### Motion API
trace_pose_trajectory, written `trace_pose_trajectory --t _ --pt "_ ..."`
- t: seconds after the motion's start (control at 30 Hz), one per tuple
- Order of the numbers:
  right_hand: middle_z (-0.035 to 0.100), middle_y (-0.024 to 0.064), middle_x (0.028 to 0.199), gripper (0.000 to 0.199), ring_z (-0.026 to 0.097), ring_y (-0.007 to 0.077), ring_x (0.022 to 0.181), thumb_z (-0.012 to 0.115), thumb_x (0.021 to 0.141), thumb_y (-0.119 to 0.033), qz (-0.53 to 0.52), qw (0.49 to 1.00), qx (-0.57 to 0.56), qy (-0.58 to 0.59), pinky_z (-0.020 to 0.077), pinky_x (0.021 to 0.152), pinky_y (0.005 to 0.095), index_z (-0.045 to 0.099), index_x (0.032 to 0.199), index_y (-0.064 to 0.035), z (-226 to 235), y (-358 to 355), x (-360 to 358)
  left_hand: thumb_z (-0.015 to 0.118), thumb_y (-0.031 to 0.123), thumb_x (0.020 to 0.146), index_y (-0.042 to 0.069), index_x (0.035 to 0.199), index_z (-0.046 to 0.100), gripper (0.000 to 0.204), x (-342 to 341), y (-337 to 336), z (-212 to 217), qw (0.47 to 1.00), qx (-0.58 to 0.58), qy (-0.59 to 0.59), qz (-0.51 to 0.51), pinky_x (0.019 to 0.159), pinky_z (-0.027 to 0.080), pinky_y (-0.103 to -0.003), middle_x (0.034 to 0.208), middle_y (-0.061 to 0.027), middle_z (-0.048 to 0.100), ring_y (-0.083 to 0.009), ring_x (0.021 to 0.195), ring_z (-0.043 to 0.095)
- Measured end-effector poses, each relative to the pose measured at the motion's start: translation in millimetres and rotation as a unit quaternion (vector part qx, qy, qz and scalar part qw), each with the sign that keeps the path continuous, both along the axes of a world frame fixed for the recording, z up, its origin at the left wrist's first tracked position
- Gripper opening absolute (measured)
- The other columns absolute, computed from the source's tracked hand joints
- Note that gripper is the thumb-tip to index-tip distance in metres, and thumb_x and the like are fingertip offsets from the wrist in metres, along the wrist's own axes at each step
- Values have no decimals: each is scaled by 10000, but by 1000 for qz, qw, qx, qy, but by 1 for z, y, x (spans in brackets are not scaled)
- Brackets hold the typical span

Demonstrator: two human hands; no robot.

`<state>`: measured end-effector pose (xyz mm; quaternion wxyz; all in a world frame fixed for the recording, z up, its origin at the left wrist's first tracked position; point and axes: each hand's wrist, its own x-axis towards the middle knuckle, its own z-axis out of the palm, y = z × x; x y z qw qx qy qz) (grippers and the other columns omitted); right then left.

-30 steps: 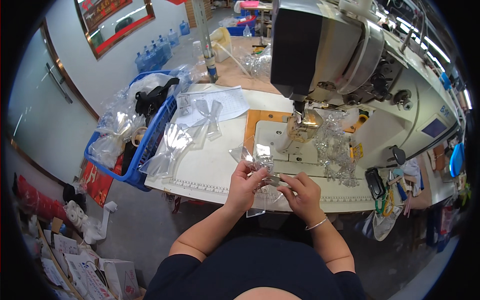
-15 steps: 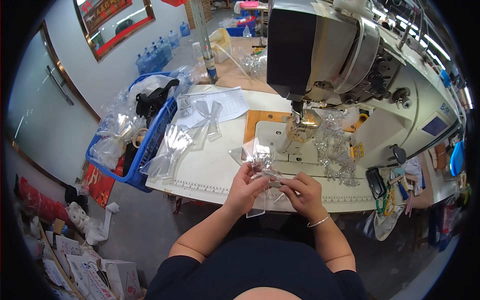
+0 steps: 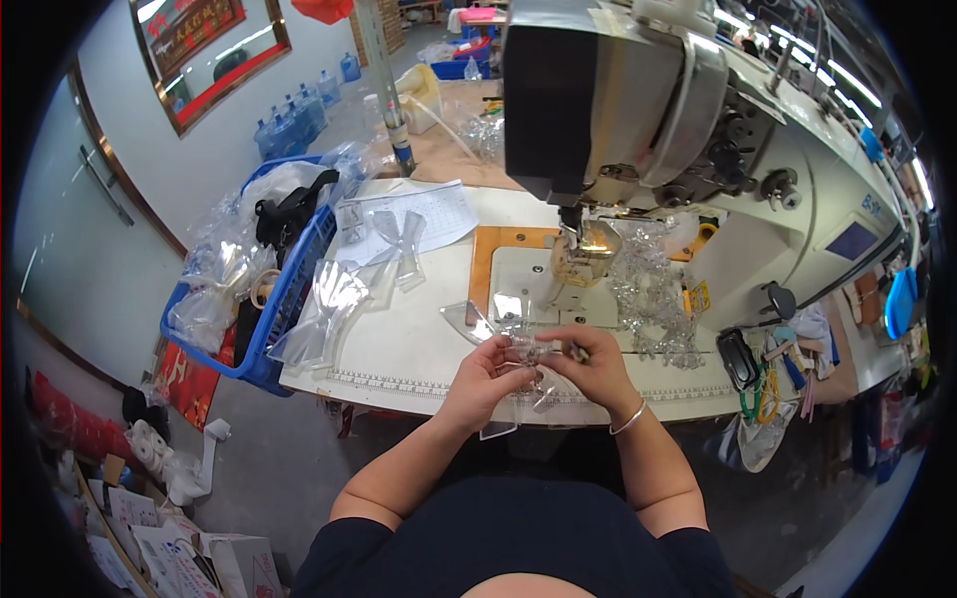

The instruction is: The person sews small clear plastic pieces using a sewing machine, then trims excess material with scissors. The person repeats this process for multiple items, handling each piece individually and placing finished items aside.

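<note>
A clear plastic piece (image 3: 471, 321) is lying between the grip of the left hand (image 3: 480, 384) and the grip of the right hand (image 3: 595, 371), above the front edge of the white surface (image 3: 419, 329). One flap is sticking out toward eleven o'clock from the left fingertips, and another part is hanging toward six o'clock, over the edge.

Around the hands, a sewing machine (image 3: 663, 100) is looming at one o'clock, its metal post (image 3: 586, 267) standing just beyond the plastic and closing off the way ahead. An orange plate (image 3: 482, 264) is showing at eleven o'clock. More clear pieces (image 3: 324, 314) are lying at ten o'clock, with a printed sheet (image 3: 449, 212) farther off toward eleven and a blue basket (image 3: 289, 309) bulging with plastic at ten. A silvery tangle (image 3: 643, 284) is heaping up at two o'clock, and a black tray (image 3: 736, 357) is resting at three.

The left grip is pinching the plastic, thumb and fingers nearly meeting. The right grip is bending closed around a small dark-tipped object (image 3: 581, 353), its kind too small to tell; its fingers are touching the plastic too, partly covering it.
</note>
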<state>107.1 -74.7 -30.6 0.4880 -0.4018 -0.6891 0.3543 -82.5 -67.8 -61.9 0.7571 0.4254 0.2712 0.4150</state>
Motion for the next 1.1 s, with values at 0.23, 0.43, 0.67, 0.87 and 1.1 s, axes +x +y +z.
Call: trace_pose_trajectory --t 0.23,0.43,0.67,0.87,1.1 --pt "522 39 674 444 532 210 611 672 650 74 62 974 147 -161 432 559 305 706 1019 -172 -13 -12 13 558 22 878 1 1284 412 431 -9 -9 4 991 -73 -108 -38 953 449 -342 1145 -112 554 -197 1115 543" --pt "489 22 702 366 504 196 611 721 748 -172 -80 981 135 -112 410 553 305 679 1112 -192 3 -17 26 611 0 855 13 1252 445 430 -8 -12 6 1000 11 21 0 905 487 -312 1143 -111 563 -167 1062 564" --pt "486 5 697 359 497 184 602 761 706 -297 -91 898 269 -335 400 543 319 698 1055 -236 13 -17 30 672 19 823 -5 1256 434 494 -9 -11 14 996 28 81 -1 813 508 -262 1110 -104 577 -130 952 595" --pt "468 1 683 333 488 182 595 763 713 -273 -82 904 265 -326 390 529 316 697 1038 -241 4 -11 24 717 53 794 -22 1271 420 567 -9 -12 15 993 62 102 10 764 503 -251 1098 -109 581 -127 881 591" --pt "499 -4 672 305 503 172 584 770 710 -243 -72 933 239 -261 401 515 308 712 1008 -218 -12 -8 24 709 10 782 11 1249 445 537 -8 -13 16 993 45 104 14 763 509 -237 1068 -100 591 -109 871 588"
